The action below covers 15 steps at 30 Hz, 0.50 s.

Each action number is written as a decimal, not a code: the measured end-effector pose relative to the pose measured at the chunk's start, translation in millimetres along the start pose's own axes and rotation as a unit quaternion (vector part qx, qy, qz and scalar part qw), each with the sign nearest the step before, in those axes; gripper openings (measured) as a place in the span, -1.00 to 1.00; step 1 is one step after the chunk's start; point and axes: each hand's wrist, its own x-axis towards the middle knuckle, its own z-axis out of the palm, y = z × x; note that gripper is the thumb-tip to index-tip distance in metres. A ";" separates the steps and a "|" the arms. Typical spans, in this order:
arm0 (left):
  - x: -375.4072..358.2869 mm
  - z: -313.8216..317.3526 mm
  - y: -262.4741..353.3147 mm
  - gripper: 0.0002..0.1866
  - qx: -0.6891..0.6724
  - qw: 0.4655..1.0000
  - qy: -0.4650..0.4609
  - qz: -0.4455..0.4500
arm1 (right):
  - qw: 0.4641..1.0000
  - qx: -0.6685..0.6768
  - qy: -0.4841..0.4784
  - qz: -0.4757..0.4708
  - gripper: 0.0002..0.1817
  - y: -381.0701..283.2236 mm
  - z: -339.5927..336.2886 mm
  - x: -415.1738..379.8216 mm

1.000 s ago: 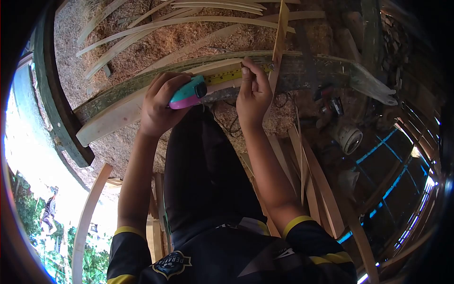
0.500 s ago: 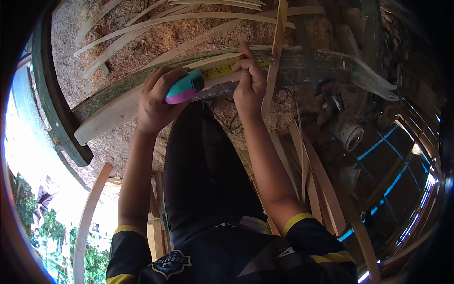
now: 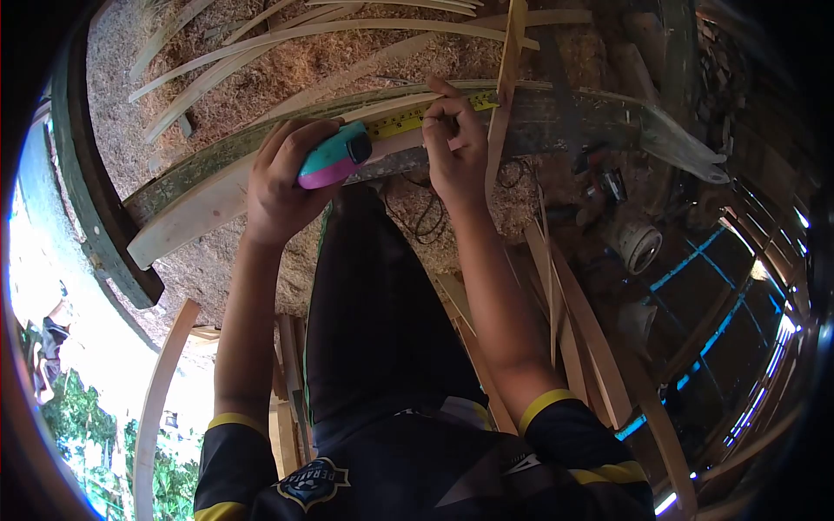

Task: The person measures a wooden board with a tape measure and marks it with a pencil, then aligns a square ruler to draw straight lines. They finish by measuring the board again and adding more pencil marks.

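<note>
My left hand (image 3: 288, 178) is wrapped round a teal and pink tape measure (image 3: 334, 156). Its yellow blade (image 3: 401, 122) runs out to the right, over a pale plank (image 3: 195, 213) that lies along a dark, weathered beam (image 3: 556, 130). The blade's far part reaches an upright wooden strip (image 3: 506, 95). My right hand (image 3: 455, 148) is beside the blade, with its fingers curled and thumb and a finger close together at the blade's near edge. Whether they pinch anything is too small to tell.
Long curved wood strips (image 3: 321, 36) lie on shavings beyond the beam. A dark crosspiece (image 3: 95, 191) stands at the left. More planks (image 3: 591, 339) lean at the lower right, near a white bucket (image 3: 641, 247) and a clear plastic bag (image 3: 682, 148).
My right hand has shifted slightly left along the blade, and its fingers have curled differently. More of the yellow blade shows to its right. The tape case stays in my left hand.
</note>
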 end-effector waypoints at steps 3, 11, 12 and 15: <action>-2.2 2.0 -3.0 -0.36 -0.013 1.000 0.016 0.011 | 0.999 -0.025 0.014 -0.026 -0.95 -0.2 4.2 -1.8; -0.2 6.3 -1.5 -0.36 -0.042 0.998 0.040 0.020 | 0.999 -0.018 0.034 -0.025 -0.87 -2.7 8.4 -2.8; 0.4 6.0 -0.7 -0.36 -0.041 0.998 0.040 0.019 | 0.999 -0.020 0.032 -0.019 -0.86 -3.0 8.3 -2.2; 1.4 5.8 1.0 -0.35 -0.044 0.998 0.036 0.015 | 0.998 -0.025 0.051 -0.023 -0.87 -2.0 9.8 -1.2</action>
